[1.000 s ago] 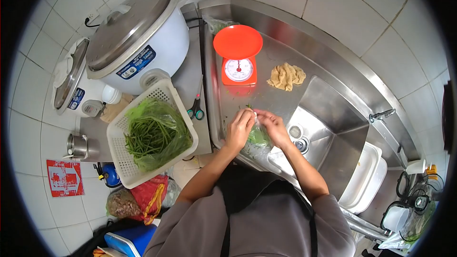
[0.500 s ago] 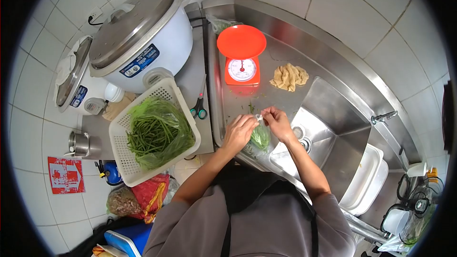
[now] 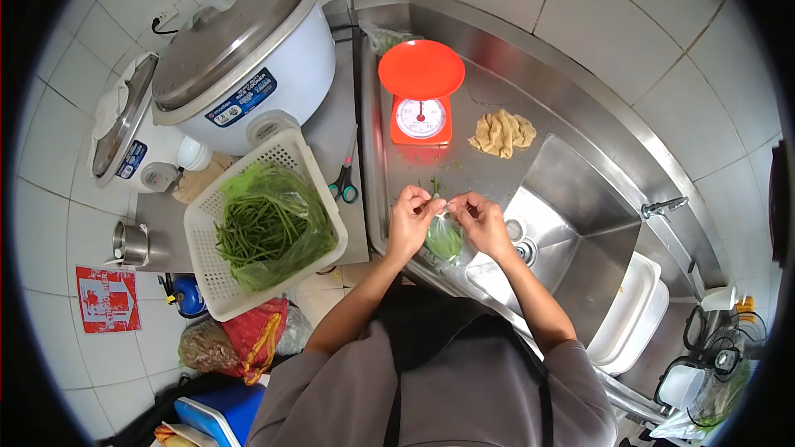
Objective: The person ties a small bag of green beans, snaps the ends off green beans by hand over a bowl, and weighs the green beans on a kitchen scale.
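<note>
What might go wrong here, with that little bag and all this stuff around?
The left hand and right hand work at the top of the small plastic bag; its thin plastic might tear if pulled hard.
If it slips, it could slide into the sink basin close by.
The loaded white basket seems to jut past the counter's near edge, so a bump might tip it.

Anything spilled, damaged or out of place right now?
Slightly: small green scraps lie loose on the steel counter between the red scale and the left hand, so they look spilled. The tan cloth beside the sink lies bunched up, and the red wall sign looks patchy, perhaps worn.
</note>
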A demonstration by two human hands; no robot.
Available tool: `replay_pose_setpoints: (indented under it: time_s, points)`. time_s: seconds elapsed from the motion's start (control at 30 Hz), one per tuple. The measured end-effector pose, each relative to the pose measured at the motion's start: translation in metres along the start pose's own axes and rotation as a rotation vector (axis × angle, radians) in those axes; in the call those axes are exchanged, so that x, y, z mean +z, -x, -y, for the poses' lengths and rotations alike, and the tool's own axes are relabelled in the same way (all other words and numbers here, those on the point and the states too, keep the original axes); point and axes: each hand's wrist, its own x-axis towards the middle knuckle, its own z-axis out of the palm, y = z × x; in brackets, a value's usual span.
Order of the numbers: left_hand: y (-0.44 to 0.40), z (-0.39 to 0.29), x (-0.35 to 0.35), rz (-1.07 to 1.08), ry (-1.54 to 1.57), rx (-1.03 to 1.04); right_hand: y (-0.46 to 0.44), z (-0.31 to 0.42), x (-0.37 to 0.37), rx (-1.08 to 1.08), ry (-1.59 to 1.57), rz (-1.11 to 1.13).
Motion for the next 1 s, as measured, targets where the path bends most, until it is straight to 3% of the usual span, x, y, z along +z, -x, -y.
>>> replay_pose_setpoints:
  time_s: [0.1, 0.2, 0.37, 0.5, 0.57, 0.7, 0.8, 0.9, 1.0]
  points:
    - [-0.001, -0.004, -0.002, 0.05, -0.057, -0.051, -0.002, 0.0, -0.002, -0.097, -0.02, 0.02]
    - [0.001, -0.007, -0.006, 0.118, -0.196, -0.022, -0.004, 0.006, -0.004, -0.028, -0.047, 0.034]
    - [0.003, -0.022, -0.011, 0.179, -0.538, 0.022, -0.006, 0.006, -0.003, -0.222, 0.052, 0.083]
    - [-0.001, -0.014, -0.014, 0.191, -0.369, -0.007, -0.014, 0.008, -0.001, -0.133, -0.207, 0.048]
    - [-0.001, -0.019, -0.011, 0.206, -0.411, 0.068, -0.02, -0.007, -0.004, -0.171, -0.194, 0.205]
    - [-0.001, -0.026, -0.014, 0.27, -0.293, 0.015, -0.031, -0.001, -0.015, -0.277, -0.025, 0.396]
    - [0.0, -0.024, -0.015, 0.274, -0.333, 0.02, -0.033, 0.007, -0.014, -0.238, 0.137, 0.384]
    - [0.001, -0.019, -0.018, 0.221, -0.434, 0.05, -0.026, 0.012, -0.006, -0.262, 0.244, 0.198]
    - [0.004, -0.016, -0.016, 0.17, -0.43, 0.021, -0.016, -0.004, 0.005, -0.03, 0.026, 0.105]
